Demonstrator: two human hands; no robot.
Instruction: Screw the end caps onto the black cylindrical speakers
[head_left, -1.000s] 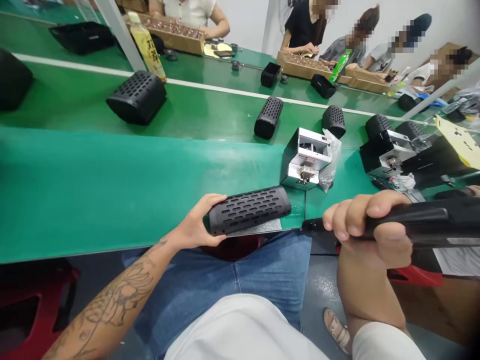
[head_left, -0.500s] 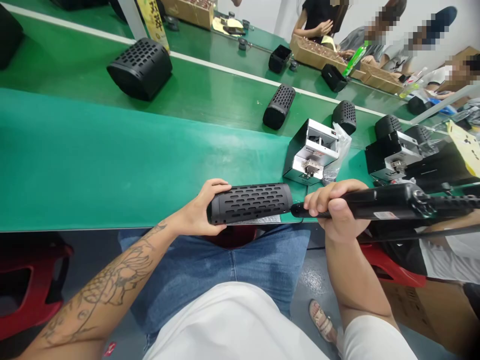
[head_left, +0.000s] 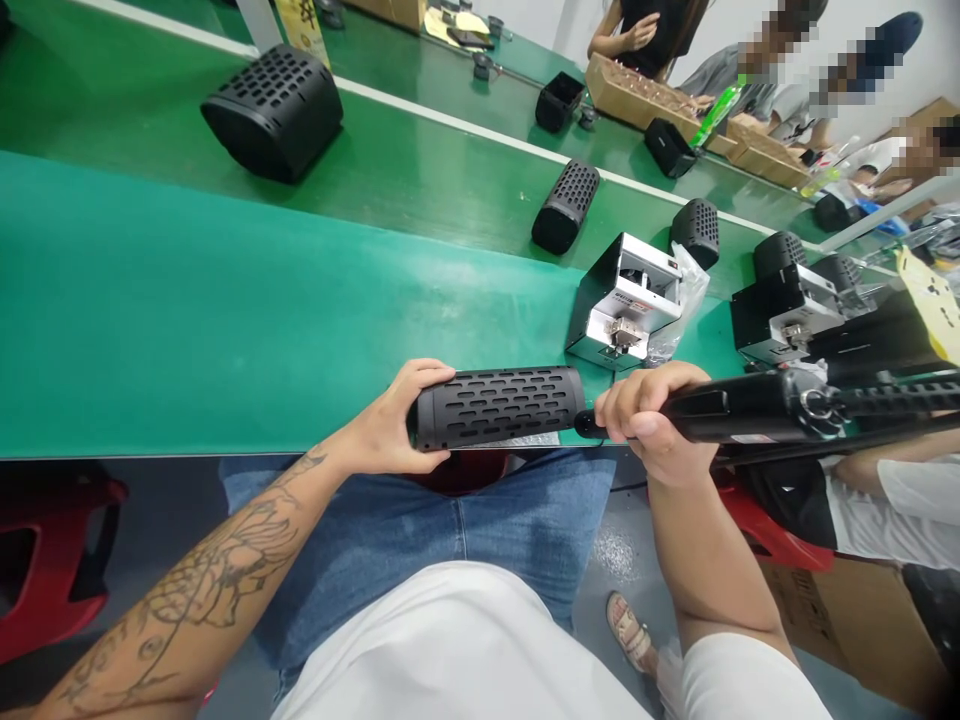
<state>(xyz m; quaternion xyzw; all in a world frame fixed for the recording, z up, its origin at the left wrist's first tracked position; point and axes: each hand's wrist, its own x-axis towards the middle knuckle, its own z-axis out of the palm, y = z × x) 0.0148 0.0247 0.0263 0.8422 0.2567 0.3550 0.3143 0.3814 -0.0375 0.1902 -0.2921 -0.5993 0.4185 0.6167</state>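
Observation:
A long black perforated speaker shell [head_left: 499,406] lies sideways at the near edge of the green table [head_left: 225,330]. My left hand [head_left: 394,425] grips its left end, fingers wrapped over the top. My right hand [head_left: 649,420] is closed round a black electric screwdriver [head_left: 757,408] held level, its tip against the shell's right end. A silver-and-black screw feeder box [head_left: 622,310] stands just behind, with a clear plastic bag [head_left: 675,320] beside it.
Several black speaker shells [head_left: 274,110] lie on the conveyor belt beyond. A second feeder box [head_left: 787,310] stands to the right. Other people sit at the far side with cardboard trays [head_left: 637,100]. Red stools [head_left: 52,560] stand on the floor either side of my legs.
My right hand brought the screwdriver leftward until its tip met the shell's right end. The view has tilted down slightly. My left hand has kept its hold.

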